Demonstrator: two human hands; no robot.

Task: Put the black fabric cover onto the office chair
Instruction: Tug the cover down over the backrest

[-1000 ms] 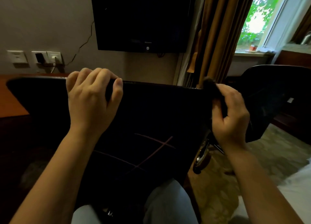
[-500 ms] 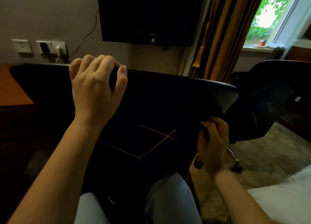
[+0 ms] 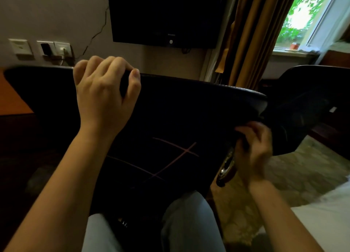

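Right hand lower now, blurred, pinching side of black cover, left hand gripping its top edge, fingertips hidden

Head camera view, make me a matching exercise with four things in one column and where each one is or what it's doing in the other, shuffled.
1 left hand
2 right hand
3 television
4 curtain

A hangs beside the window
B grips the office chair at its top edge
C on the wall, screen dark
D pinches the black fabric cover below the chair's right corner

Pairs: 1-B, 2-D, 3-C, 4-A
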